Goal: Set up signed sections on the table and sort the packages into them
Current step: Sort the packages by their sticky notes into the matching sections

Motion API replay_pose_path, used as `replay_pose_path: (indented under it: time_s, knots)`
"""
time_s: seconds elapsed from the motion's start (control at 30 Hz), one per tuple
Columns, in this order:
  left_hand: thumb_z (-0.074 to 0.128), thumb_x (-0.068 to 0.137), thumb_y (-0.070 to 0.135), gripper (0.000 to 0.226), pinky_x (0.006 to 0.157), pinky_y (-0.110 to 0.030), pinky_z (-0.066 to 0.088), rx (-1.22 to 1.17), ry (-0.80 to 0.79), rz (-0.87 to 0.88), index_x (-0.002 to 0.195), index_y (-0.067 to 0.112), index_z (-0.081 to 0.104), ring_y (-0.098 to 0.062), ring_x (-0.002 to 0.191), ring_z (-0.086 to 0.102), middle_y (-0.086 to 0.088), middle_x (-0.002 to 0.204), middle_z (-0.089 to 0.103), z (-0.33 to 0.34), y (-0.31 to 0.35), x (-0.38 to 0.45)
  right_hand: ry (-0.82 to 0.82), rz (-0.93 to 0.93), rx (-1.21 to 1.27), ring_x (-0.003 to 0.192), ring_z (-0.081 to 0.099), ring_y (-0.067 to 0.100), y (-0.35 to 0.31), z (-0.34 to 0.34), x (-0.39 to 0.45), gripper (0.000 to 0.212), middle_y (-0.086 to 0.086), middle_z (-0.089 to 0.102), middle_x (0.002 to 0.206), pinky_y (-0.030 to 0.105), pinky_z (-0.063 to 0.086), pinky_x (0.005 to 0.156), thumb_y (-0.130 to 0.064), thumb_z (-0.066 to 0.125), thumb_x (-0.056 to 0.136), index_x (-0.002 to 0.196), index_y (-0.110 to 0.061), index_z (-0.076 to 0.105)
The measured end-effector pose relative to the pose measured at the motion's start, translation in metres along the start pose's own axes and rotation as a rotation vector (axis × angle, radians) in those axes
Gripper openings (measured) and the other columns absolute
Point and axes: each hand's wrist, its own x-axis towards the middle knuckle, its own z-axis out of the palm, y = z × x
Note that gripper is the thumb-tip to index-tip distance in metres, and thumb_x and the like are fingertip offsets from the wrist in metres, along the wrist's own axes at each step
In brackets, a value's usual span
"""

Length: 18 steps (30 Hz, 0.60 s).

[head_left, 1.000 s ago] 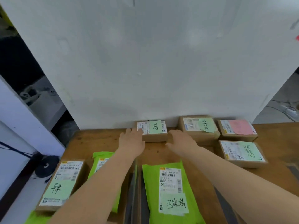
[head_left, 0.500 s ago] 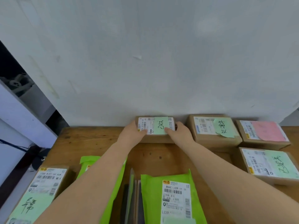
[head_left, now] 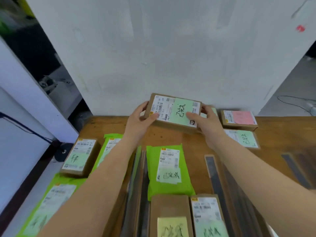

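Observation:
A small cardboard box (head_left: 172, 111) with a white shipping label and a green handwritten note is lifted off the wooden table (head_left: 109, 125), near the white wall. My left hand (head_left: 140, 119) grips its left end and my right hand (head_left: 206, 122) grips its right end, thumbs on top. Behind my right hand another box is mostly hidden. A box with a pink note (head_left: 239, 119) and a box with a green note (head_left: 242, 138) lie at the back right.
A green mailer bag (head_left: 168, 170) lies in the middle, another green bag (head_left: 109, 146) and a brown box (head_left: 79, 157) to the left. Two boxes (head_left: 171, 218) sit at the near edge. Dark flat strips (head_left: 213, 170) lie on the table. The table's left edge drops to the floor.
Both hands closed on the ends of the box with the green note and lifted it off the table toward me; it lay flat against the wall before.

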Motion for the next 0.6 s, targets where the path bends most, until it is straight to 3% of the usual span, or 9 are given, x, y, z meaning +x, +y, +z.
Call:
replay_pose_path:
  time_s: [0.07, 0.17, 0.3, 0.4, 0.5, 0.6]
  knots:
    - [0.069, 0.082, 0.021, 0.048, 0.089, -0.033, 0.052, -0.123, 0.081, -0.031, 0.127, 0.022, 0.052, -0.01, 0.102, 0.063, 0.002, 0.12, 0.062, 0.01, 0.011, -0.039, -0.058, 0.013, 0.049, 0.086, 0.07, 0.016, -0.012, -0.018, -0.038, 0.04, 0.002, 0.065, 0.113, 0.032, 0.058, 0.071, -0.015, 0.076, 0.072, 0.107, -0.022, 0.058]
    - [0.067, 0.083, 0.019, 0.05, 0.093, -0.028, 0.05, -0.251, 0.217, -0.072, 0.129, 0.013, 0.048, -0.002, 0.098, 0.062, -0.003, 0.122, 0.06, 0.03, 0.026, -0.098, -0.034, 0.015, 0.107, 0.082, 0.07, 0.016, -0.02, -0.04, -0.095, 0.05, 0.001, 0.066, 0.106, 0.025, 0.055, 0.056, -0.013, 0.078, 0.07, 0.114, -0.015, 0.053]
    - [0.062, 0.087, 0.027, 0.058, 0.107, -0.037, 0.038, -0.251, 0.333, -0.11, 0.139, 0.016, 0.038, -0.015, 0.126, 0.047, -0.003, 0.141, 0.044, 0.06, 0.041, -0.166, -0.045, 0.083, 0.171, 0.081, 0.071, 0.018, -0.015, -0.067, -0.163, 0.049, 0.003, 0.066, 0.103, 0.032, 0.058, 0.061, -0.013, 0.079, 0.069, 0.109, -0.015, 0.051]
    - [0.062, 0.087, 0.028, 0.068, 0.109, -0.036, 0.035, -0.277, 0.37, -0.131, 0.144, 0.021, 0.027, -0.01, 0.125, 0.043, 0.001, 0.149, 0.033, 0.08, 0.05, -0.214, -0.07, 0.146, 0.252, 0.08, 0.072, 0.019, -0.006, -0.086, -0.203, 0.047, 0.009, 0.067, 0.106, 0.033, 0.056, 0.061, -0.014, 0.079, 0.067, 0.105, -0.015, 0.05]
    - [0.065, 0.084, 0.031, 0.073, 0.104, -0.044, 0.041, -0.315, 0.306, -0.125, 0.144, 0.026, 0.024, -0.007, 0.119, 0.051, 0.004, 0.141, 0.045, 0.1, 0.053, -0.258, -0.042, 0.148, 0.348, 0.079, 0.072, 0.019, 0.001, -0.099, -0.235, 0.05, 0.01, 0.065, 0.108, 0.028, 0.054, 0.056, -0.013, 0.08, 0.067, 0.106, -0.014, 0.049]
    - [0.068, 0.082, 0.023, 0.077, 0.088, -0.035, 0.053, -0.353, 0.258, -0.077, 0.143, 0.032, 0.022, -0.002, 0.103, 0.062, 0.012, 0.124, 0.061, 0.114, 0.055, -0.289, -0.042, 0.124, 0.355, 0.079, 0.072, 0.018, 0.007, -0.109, -0.261, 0.055, 0.008, 0.066, 0.105, 0.028, 0.056, 0.059, -0.016, 0.082, 0.061, 0.105, -0.017, 0.048]
